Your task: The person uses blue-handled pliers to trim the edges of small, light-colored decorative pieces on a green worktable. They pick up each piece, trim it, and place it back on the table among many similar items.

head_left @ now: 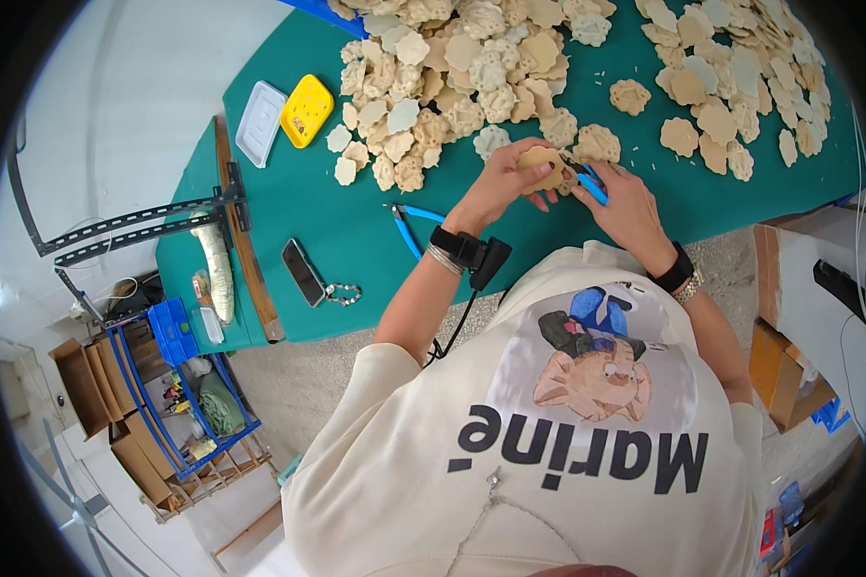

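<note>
My left hand (502, 181) grips a beige flower-shaped piece (541, 163) just above the green table (289, 192). My right hand (625, 204) holds a blue-handled cutter (590, 183) against the piece's right edge. A second pair of blue-handled pliers (409, 223) lies on the table to the left of my left wrist. Both wrists carry black bands.
Heaps of the same beige pieces (452, 77) cover the far table, with another heap (731, 67) at the right. A yellow tray (306, 111) and a white tray (260, 123) sit at the left. A phone (303, 272) with a bead chain lies near the front edge. Cardboard boxes (789, 375) stand at right.
</note>
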Demonstrator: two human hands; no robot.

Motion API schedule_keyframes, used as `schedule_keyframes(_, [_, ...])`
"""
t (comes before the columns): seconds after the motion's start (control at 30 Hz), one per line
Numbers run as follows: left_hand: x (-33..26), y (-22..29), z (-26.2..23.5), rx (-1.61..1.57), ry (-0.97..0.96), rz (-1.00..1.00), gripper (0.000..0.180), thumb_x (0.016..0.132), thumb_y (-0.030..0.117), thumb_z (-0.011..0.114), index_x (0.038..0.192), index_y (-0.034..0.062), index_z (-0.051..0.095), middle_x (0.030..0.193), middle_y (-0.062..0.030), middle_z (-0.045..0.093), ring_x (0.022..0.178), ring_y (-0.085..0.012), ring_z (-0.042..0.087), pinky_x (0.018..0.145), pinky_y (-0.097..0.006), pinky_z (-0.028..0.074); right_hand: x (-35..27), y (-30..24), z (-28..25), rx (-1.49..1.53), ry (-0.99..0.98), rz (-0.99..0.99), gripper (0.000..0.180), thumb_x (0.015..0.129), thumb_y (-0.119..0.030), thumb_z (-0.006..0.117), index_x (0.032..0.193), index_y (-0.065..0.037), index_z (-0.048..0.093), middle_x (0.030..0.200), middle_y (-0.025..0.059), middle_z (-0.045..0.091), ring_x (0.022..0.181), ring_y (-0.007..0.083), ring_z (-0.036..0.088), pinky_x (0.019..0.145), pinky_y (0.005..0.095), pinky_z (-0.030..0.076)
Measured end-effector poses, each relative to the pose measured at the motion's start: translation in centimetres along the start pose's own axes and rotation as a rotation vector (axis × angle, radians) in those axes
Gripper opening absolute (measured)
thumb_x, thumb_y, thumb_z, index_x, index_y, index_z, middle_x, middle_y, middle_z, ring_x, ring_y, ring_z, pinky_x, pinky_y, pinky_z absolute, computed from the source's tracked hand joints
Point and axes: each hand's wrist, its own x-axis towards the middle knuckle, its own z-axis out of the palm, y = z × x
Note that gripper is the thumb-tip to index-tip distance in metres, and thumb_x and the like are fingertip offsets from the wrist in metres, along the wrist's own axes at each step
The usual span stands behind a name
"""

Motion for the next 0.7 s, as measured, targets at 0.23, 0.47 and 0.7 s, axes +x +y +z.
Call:
schedule_keyframes(0.23, [0.03,-0.1,0.06,-0.008,0.014,-0.026,0.029,0.096,0.011,0.058,0.124,0.0046,0.054,0.102,-0.0111,0.069,0.074,-0.0181,0.066,0.056,-0.028,0.054,0.03,-0.07,0.08,-0.022,0.02,-0.031,0.038,0.086,-0.034,0.07,0.111,-0.006,0.063,0.088,0.0155,0.066,0.081,0.0345,0.066,0.068,0.0435,0.052])
schedule_keyframes(0.47, [0.29,-0.22,-0.28,-0.035,-0.006,-0.056,0.031,0.096,0.01,0.058,0.126,0.0045,0.053,0.101,-0.0122,0.07,0.074,-0.0186,0.066,0.055,-0.028,0.052,0.2,-0.08,-0.22,-0.002,-0.04,-0.01,0.039,0.089,-0.03,0.068,0.12,-0.006,0.063,0.098,0.0185,0.067,0.084,0.0364,0.066,0.072,0.0432,0.052])
schedule_keyframes(0.7, [0.37,-0.16,-0.31,-0.034,0.005,-0.077,0.031,0.096,0.01,0.057,0.126,0.0043,0.053,0.101,-0.0126,0.07,0.072,-0.0183,0.065,0.054,-0.028,0.051,0.44,0.48,0.37,-0.056,0.047,-0.095,0.029,0.087,-0.026,0.068,0.107,-0.006,0.062,0.081,0.0175,0.066,0.073,0.0388,0.065,0.06,0.0458,0.051])
